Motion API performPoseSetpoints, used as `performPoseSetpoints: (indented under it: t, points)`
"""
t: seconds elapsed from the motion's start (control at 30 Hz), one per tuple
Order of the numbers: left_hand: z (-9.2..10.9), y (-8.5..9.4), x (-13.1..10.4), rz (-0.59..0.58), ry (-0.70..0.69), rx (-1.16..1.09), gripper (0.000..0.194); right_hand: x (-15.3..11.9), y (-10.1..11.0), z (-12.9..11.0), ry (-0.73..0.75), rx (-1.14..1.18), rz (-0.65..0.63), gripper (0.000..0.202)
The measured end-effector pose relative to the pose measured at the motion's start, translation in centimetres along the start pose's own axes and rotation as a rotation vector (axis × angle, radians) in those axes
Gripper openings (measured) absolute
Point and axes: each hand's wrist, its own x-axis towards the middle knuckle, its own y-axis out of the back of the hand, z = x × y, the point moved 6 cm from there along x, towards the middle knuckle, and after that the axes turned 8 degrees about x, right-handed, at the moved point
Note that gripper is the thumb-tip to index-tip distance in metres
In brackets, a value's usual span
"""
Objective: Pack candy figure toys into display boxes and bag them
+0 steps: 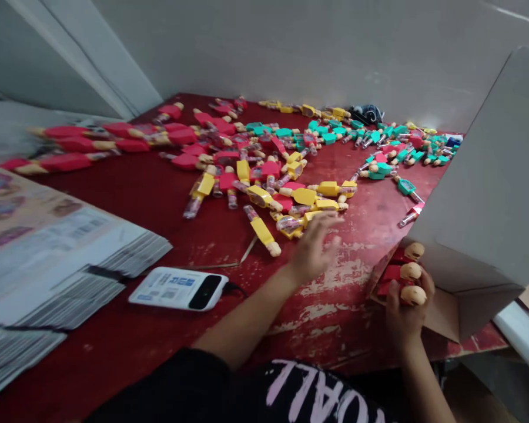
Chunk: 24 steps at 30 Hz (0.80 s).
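Note:
My right hand (408, 308) is wrapped round a group of red toys (392, 272) with round tan heads, at the opening of a cardboard box (449, 276). My left hand (315, 249) hovers near the middle of the red table (229, 235), fingers spread and slightly blurred, holding nothing. Just beyond its fingertips lie yellow toys (328, 204) with clear tubes. One yellow toy (262, 230) rests by itself to the left of that hand.
Red toys (180, 136) spread over the back left and green toys (328, 138) over the back right. A white device (176, 288) with a cable lies in front. Stacked printed cardboard (70, 247) fills the left side. A wall rises behind.

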Motion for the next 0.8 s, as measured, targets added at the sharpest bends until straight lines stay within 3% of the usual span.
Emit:
performPoseSetpoints:
  t: [0.1, 0.17, 0.27, 0.3, 0.43, 0.53, 0.63, 0.7, 0.73, 0.8]
  points:
    - [-8.1, 3.2, -1.5, -0.120, 0.344, 0.385, 0.041, -0.1, 0.7, 1.7, -0.029, 0.111, -0.249, 0.068]
    - [-13.0, 5.0, -3.8, -0.317, 0.588, 0.631, 0.047, 0.1, 2.9, 3.5, -0.078, 0.084, -0.297, 0.073]
    - [-16.3, 6.4, -7.1, -0.501, 0.698, 0.763, 0.053, 0.9, 7.3, 7.4, -0.315, -0.388, -0.174, 0.067]
    - [-16.4, 6.5, -7.7, -0.509, 0.680, 0.770, 0.054, 1.0, 7.8, 8.4, -0.383, -0.541, -0.248, 0.060]
    - [-14.8, 5.8, -7.9, -0.507, 0.518, 0.763, 0.041, 0.7, 5.9, 9.3, -0.408, -0.822, -0.674, 0.040]
    - [-12.9, 5.4, -7.3, -0.486, 0.413, 0.709, 0.024, 0.9, 5.1, 9.1, -0.474, -0.948, -0.753, 0.036]
    - [-9.9, 5.7, -6.8, -0.374, 0.346, 0.629, 0.035, 1.1, 5.5, 9.9, -0.552, -0.910, -0.791, 0.034]
    - [-6.3, 5.9, -6.2, -0.222, 0.218, 0.456, 0.038, 1.5, 6.1, 9.6, -0.506, -0.730, -0.730, 0.034]
    - [-4.1, 5.8, -6.0, -0.149, 0.135, 0.338, 0.036, 1.8, 6.6, 8.9, -0.460, -0.620, -0.629, 0.037]
    - [0.4, 5.2, -5.5, -0.098, -0.003, 0.130, 0.029, 2.2, 8.0, 5.9, -0.341, -0.405, -0.308, 0.046]
